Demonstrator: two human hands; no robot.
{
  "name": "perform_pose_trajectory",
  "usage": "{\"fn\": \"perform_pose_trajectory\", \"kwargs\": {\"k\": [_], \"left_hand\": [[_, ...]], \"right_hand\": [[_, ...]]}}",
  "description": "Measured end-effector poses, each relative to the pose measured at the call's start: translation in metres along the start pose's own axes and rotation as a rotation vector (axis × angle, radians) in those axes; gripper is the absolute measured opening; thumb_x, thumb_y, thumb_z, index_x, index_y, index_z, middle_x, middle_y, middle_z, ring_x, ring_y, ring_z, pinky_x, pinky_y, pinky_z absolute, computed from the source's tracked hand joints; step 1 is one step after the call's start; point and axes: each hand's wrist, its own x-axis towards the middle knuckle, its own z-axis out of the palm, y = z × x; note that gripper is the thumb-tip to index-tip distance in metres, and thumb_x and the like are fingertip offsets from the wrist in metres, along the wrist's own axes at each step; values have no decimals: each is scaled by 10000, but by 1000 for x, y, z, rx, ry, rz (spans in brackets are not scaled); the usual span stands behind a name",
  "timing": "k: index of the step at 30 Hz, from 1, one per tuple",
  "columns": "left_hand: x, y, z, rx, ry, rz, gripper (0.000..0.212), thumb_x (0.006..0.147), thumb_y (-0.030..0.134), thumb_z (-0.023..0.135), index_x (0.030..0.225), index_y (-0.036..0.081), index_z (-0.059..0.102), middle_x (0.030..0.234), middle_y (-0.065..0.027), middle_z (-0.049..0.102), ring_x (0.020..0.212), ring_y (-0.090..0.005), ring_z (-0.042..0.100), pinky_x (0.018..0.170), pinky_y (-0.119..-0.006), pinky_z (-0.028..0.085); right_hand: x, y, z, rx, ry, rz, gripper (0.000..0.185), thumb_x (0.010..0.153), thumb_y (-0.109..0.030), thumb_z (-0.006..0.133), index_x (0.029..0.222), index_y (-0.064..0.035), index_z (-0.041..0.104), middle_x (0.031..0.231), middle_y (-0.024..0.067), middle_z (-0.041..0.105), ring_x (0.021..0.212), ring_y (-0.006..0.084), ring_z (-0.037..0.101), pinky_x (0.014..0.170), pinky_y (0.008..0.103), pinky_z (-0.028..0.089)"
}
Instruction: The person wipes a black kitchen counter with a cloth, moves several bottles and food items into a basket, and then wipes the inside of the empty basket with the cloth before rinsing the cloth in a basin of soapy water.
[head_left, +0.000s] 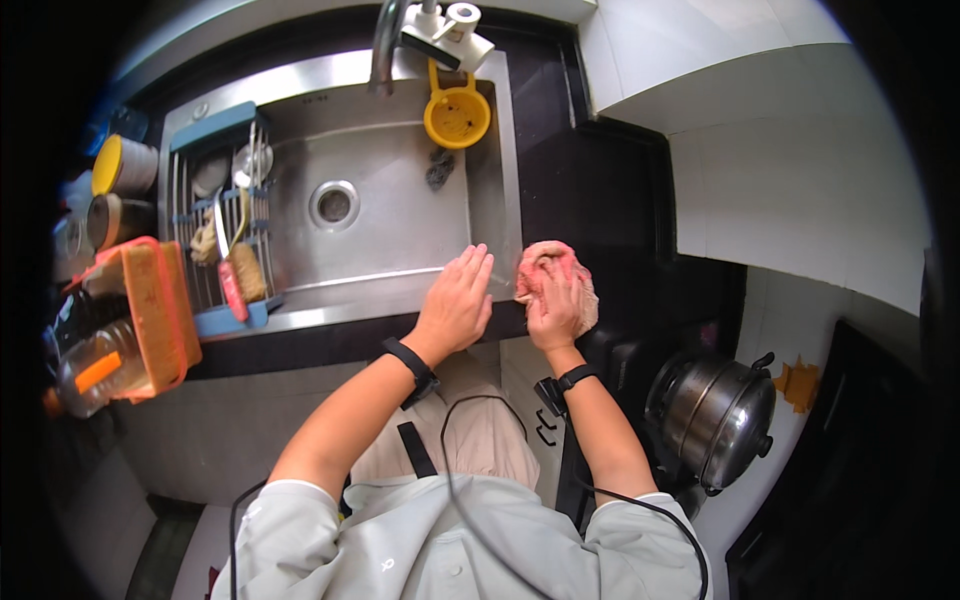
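Observation:
My right hand (553, 307) presses on a crumpled pink and cream cloth (556, 259), which lies on the black countertop just right of the sink. With its fingers extended and nearly together, my left hand (456, 300) is over the front right part of the stainless steel sink (390, 202) and holds nothing. A yellow plastic strainer (457, 118) with a long handle sits in the sink's back right corner. Below it lies a dark scouring pad (439, 168) on the sink floor.
A rack (225, 120) on the sink's left holds a red-handled knife (231, 281), a brush and a ladle. Left of it stand jars and an orange basket (154, 315). The faucet (384, 52) arches over the back edge. A steel steamer pot (712, 420) stands at the right.

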Motion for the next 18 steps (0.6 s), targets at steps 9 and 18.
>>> {"fn": "perform_pose_trajectory", "kwargs": {"k": [9,18], "left_hand": [[22,9,27,221,-202,-144,678,911,264,580,1449,-91,368,1506,-259,394,1415,-365,372,1154,-458,307],[30,14,23,283,-273,-161,641,898,244,582,1435,-60,406,1464,-201,470,1392,-354,404,1132,-472,337]], "right_hand": [[164,9,28,5,187,-32,414,815,-259,648,1201,-112,675,1341,93,592,1290,388,484,1108,539,337],[218,139,-9,-29,362,81,306,817,-169,623,1118,-135,669,1227,99,628,1250,366,504,1047,515,385]]}}
